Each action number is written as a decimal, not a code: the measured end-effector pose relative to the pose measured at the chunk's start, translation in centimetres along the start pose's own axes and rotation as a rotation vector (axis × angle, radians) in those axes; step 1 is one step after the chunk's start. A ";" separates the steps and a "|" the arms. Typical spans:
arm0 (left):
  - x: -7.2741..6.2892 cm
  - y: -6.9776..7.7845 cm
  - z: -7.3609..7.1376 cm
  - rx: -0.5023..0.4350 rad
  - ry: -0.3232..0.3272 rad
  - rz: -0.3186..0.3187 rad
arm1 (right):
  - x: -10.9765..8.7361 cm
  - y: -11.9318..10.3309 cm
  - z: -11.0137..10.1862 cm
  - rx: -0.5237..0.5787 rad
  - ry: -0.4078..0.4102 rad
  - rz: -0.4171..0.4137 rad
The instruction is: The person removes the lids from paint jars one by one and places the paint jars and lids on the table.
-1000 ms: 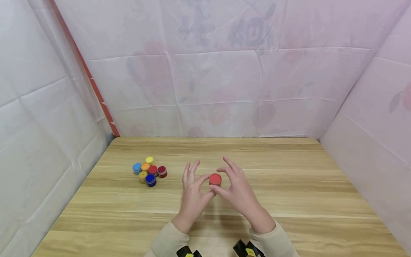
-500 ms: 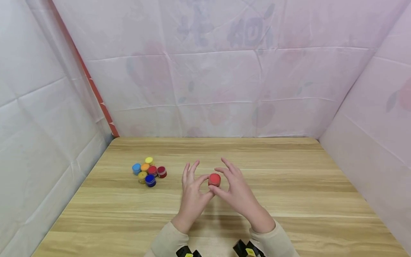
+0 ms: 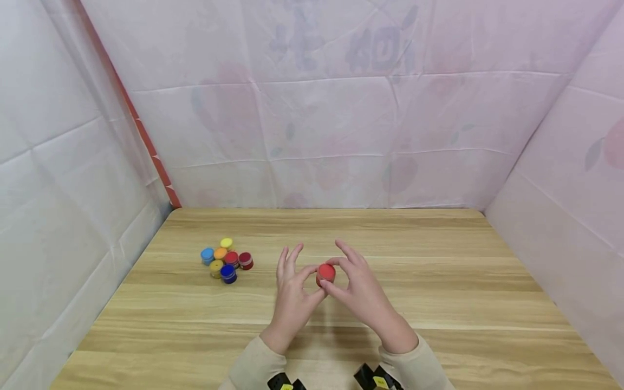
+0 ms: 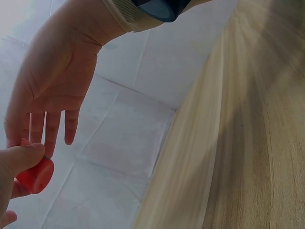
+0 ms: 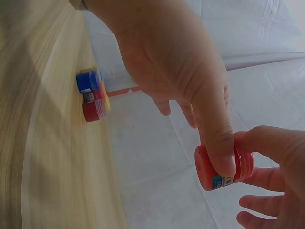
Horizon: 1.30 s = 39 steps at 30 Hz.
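Note:
Between both hands, raised off the table, is a small red paint jar (image 3: 325,276) with a red lid (image 5: 247,164). My left hand (image 3: 294,298) pinches its body between thumb and index finger; the thumb lies across the printed label (image 5: 223,182) in the right wrist view. My right hand (image 3: 362,292) pinches around the lid with thumb and index finger, its other fingers extended. Seen from the left wrist, the jar's rounded red bottom (image 4: 39,176) shows beyond the left thumb. The jar stands roughly upright in the head view.
Several more paint jars cluster at the left of the wooden table (image 3: 439,271), among them dark blue (image 3: 228,274), light blue (image 3: 207,255), yellow (image 3: 226,244) and dark red (image 3: 246,261). White cloth walls (image 3: 322,124) enclose the back and sides. Black devices (image 3: 375,377) sit at both wrists.
My right index finger has bent in from beside the jar to touch its lid, and the right thumb has shifted slightly. The left hand keeps its grip; the other jars stay put.

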State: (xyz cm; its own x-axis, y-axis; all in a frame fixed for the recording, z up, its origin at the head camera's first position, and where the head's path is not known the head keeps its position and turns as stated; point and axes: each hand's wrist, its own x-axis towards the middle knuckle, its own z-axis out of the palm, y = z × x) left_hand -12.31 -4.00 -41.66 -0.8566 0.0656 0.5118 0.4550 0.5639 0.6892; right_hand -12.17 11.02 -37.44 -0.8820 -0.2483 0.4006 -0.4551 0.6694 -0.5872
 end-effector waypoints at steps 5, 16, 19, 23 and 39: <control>0.0 -0.1 0.0 -0.003 -0.006 -0.003 | 0.0 -0.1 0.0 0.015 -0.020 -0.015; 0.0 -0.1 -0.1 -0.049 -0.001 -0.004 | -0.1 0.1 0.1 0.015 0.001 0.019; 0.0 -0.1 0.0 -0.046 0.001 0.003 | 0.0 0.1 0.1 0.001 0.016 0.025; 0.1 -0.1 0.0 -0.040 0.003 0.003 | 0.0 0.1 0.1 -0.005 0.016 0.012; 0.0 -0.2 0.0 -0.040 -0.005 0.002 | -0.2 0.1 0.1 0.004 -0.006 0.021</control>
State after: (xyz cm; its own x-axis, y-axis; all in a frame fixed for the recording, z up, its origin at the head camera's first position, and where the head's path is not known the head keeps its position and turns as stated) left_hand -12.42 -4.14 -41.82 -0.8568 0.0705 0.5108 0.4658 0.5307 0.7081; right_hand -12.07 11.09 -37.67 -0.8919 -0.2387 0.3840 -0.4373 0.6713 -0.5984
